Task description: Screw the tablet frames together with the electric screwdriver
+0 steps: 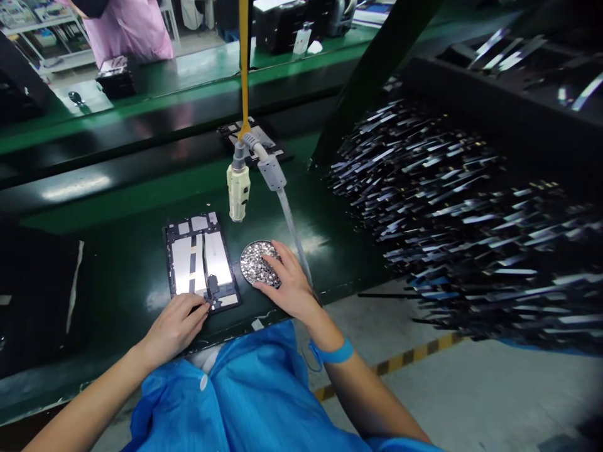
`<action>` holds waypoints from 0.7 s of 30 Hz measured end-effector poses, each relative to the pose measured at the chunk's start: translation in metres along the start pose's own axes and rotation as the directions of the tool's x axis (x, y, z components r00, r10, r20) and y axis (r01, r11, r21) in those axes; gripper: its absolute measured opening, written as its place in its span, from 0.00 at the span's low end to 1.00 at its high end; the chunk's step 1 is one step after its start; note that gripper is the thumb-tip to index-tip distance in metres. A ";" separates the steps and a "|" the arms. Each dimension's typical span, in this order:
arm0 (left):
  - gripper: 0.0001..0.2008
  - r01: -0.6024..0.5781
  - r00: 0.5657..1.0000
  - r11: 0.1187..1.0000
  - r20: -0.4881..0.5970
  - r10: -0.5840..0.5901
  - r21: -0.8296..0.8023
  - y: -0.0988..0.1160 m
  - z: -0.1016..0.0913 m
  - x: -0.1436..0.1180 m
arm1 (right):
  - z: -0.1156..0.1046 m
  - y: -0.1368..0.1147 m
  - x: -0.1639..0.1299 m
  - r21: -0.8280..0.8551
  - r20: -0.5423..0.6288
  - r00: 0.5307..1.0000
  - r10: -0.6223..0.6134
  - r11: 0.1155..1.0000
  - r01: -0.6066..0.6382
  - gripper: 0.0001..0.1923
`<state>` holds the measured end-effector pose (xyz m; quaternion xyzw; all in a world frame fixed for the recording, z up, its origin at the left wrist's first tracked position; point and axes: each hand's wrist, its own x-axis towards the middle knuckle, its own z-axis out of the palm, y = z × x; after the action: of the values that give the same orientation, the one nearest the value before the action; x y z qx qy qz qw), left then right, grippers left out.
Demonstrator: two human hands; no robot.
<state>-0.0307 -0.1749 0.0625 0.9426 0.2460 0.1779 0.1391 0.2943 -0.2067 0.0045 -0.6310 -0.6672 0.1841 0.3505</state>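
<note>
An opened tablet [200,260] with silver plates and a dark strip down its middle lies on the green bench. At its lower edge is my left hand [176,323], its thumb and fingers pressed together over the tablet's bottom part; anything between the fingertips is too small to make out. Right of the tablet sits a round dish of small shiny metal parts, probably screws [257,262]. My right hand [292,282] reaches over this dish from the right, thumb and fingers apart, one fingertip touching the parts. A blue band [332,351] circles my right wrist.
A pale electric screwdriver [238,191] hangs above the bench beside a grey cable [273,172]. Behind it lies another opened device [257,138]. A rack packed with thin dark and silver pieces [424,188] fills the right. A person in pink [129,31] stands across the bench.
</note>
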 end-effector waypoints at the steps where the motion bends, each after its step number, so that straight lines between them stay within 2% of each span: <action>1: 0.18 0.003 1.000 1.000 -0.006 -0.003 0.007 0.000 0.000 0.000 | 0.000 -0.001 0.000 0.004 0.001 1.000 0.000 1.000 0.000 0.31; 8: 0.22 -0.024 0.999 0.999 -0.046 0.026 0.031 -0.003 0.006 -0.004 | -0.003 -0.001 0.000 0.001 0.004 1.000 -0.016 1.000 0.016 0.29; 13: 0.23 0.089 0.988 0.991 -0.132 -0.076 0.096 0.007 0.022 -0.019 | -0.005 0.002 -0.002 -0.041 0.054 0.998 -0.040 0.998 0.042 0.42; 15: 0.24 0.133 0.983 0.982 -0.146 -0.113 0.136 0.009 0.027 -0.023 | -0.003 0.003 0.000 -0.064 0.064 0.998 -0.027 0.997 0.031 0.44; 18: 0.23 0.165 0.978 0.971 -0.154 -0.140 0.170 -0.001 0.030 -0.016 | 0.002 0.005 0.009 -0.086 0.055 0.998 -0.004 0.996 0.009 0.43; 21: 0.21 0.132 0.977 0.977 -0.188 -0.100 0.167 -0.023 0.029 0.005 | 0.007 0.005 0.022 -0.112 0.046 0.999 0.007 0.994 -0.002 0.42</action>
<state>-0.0249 -0.1579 0.0294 0.9155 0.3271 0.2304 0.0415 0.2943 -0.1837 0.0014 -0.6468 -0.6829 0.1616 0.2988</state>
